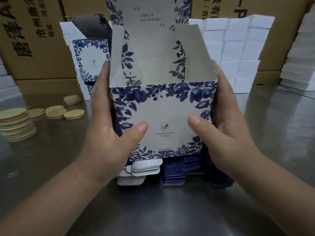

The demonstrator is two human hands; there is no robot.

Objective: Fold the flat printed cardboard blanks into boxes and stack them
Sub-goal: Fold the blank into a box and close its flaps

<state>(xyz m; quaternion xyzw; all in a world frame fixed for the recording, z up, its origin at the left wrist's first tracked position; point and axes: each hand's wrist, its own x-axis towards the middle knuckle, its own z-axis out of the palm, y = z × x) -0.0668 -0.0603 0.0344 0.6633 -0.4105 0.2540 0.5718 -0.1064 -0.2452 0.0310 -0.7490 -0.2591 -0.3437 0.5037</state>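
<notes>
On the grey steel worktop [153,210], a heap of flat navy-and-white cardboard blanks [172,174] lies at 6 o'clock. Over it, at centre, the left hand [105,142] and right hand [228,138] clasp a half-formed white cardboard box printed with blue flowers [163,113], fingers along its sides, thumbs on its front, top flaps up. Stacked beige round discs [17,123] sit at 9 o'clock. A finished matching printed box [90,60] stands at 11 o'clock.

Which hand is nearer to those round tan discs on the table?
Left. The left hand grips the printed box on the side facing the discs; the right hand holds its opposite side, farther away.
</notes>
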